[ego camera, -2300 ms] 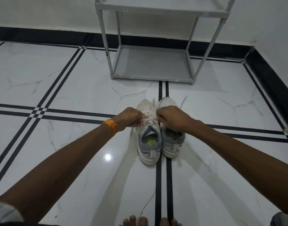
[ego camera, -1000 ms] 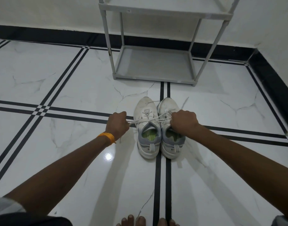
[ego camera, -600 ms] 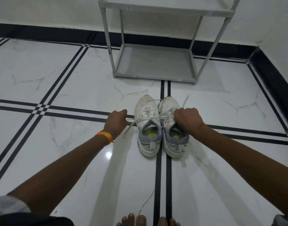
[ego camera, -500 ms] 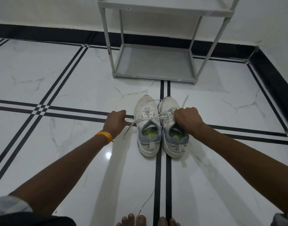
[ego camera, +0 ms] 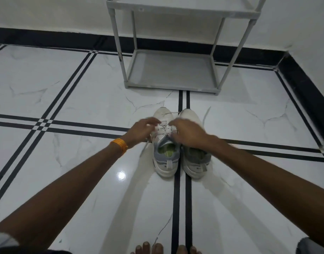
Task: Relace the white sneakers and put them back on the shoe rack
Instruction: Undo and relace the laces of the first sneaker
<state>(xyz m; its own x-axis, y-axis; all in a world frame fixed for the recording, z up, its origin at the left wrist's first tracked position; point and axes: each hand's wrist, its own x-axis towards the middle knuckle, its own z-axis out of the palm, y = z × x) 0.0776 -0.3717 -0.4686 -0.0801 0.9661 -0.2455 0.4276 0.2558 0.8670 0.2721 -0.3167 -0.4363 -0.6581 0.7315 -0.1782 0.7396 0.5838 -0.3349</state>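
Two white sneakers with grey heels stand side by side on the floor, toes toward the rack: the left sneaker (ego camera: 165, 162) and the right sneaker (ego camera: 196, 162). Both my hands are over the left sneaker's shoelace (ego camera: 164, 128). My left hand (ego camera: 141, 132), with an orange band at the wrist, pinches one lace end, which trails down to the floor. My right hand (ego camera: 188, 133) grips the other end at the eyelets and covers the right sneaker's tongue. Both hands are motion-blurred. The grey shoe rack (ego camera: 172, 70) stands beyond the sneakers with bare shelves.
White marble floor with black inlay lines. A black skirting board (ego camera: 304, 85) and white walls close the back and right side. A loose lace (ego camera: 206, 114) lies beside the right sneaker's toe. My bare toes (ego camera: 150, 248) show at the bottom edge.
My hands had pulled the lace ends wide apart to either side. They have now come back together over the left sneaker's tongue, and the lace is slack.
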